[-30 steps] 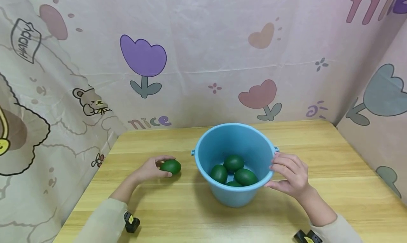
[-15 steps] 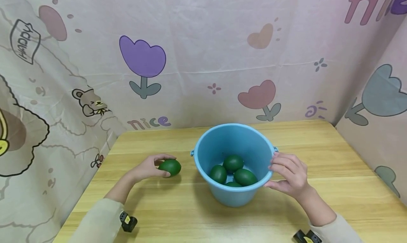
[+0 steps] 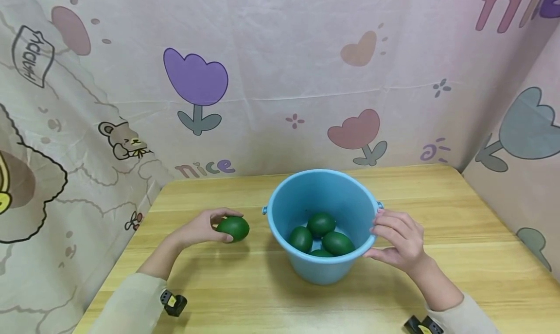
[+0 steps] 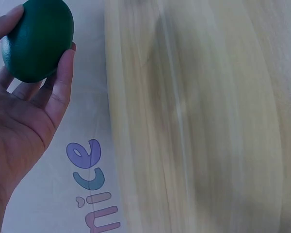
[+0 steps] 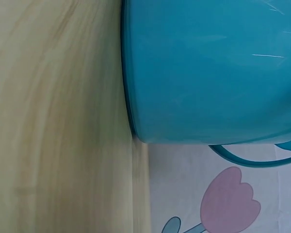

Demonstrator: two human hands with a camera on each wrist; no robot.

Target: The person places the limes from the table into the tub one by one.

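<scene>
My left hand (image 3: 201, 229) holds a dark green avocado (image 3: 234, 228) between thumb and fingers, left of the bucket and close over the table. In the left wrist view the smooth, oval avocado (image 4: 39, 41) shows at the top left in the fingers. A light blue bucket (image 3: 321, 271) stands upright at the table's middle, with several avocados (image 3: 321, 224) at its bottom. My right hand (image 3: 400, 237) grips the bucket's right rim, fingers at the edge and thumb lower on the outer side. The right wrist view shows the bucket's wall (image 5: 208, 73) but not the hand.
The light wooden table (image 3: 459, 275) reaches back to a printed cloth (image 3: 271, 47) that hangs behind and at both sides. The bucket's handle (image 5: 252, 162) hangs at its far side. Small black cameras (image 3: 173, 303) sit at both wrists.
My left hand and forearm have shifted slightly left, and the avocado in the fingers has risen a little. The right hand and the bucket have stayed in place.
</scene>
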